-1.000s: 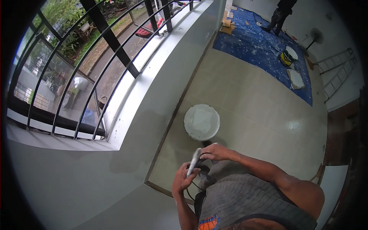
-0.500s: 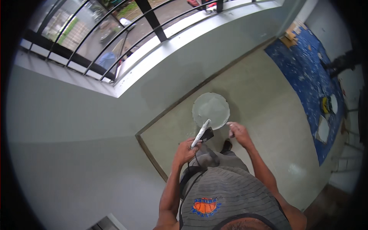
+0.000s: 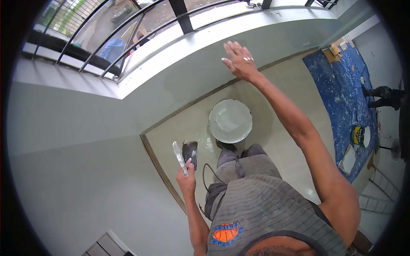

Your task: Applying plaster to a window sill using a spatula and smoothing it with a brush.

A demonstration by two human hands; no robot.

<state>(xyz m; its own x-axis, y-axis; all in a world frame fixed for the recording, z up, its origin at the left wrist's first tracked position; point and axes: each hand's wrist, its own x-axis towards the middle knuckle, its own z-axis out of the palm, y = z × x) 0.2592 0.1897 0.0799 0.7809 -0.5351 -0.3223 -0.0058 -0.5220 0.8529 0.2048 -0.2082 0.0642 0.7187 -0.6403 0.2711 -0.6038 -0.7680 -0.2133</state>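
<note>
I see only the legs of another person [image 3: 382, 96] at the right rim. My left hand [image 3: 186, 179] covers the putty knives' [image 3: 184, 154] handles.

The bucket [image 3: 230, 120] stands on the floor [image 3: 282, 141] before the person's feet, near the wall [image 3: 188, 81]. The drop cloth [image 3: 341, 94] lies far right, with a second bucket [image 3: 360, 136] on it.

Pale green wall [image 3: 77, 170], white bucket [image 3: 230, 120], grey striped shirt [image 3: 265, 213], paint-spattered blue tarp [image 3: 341, 85]
</note>
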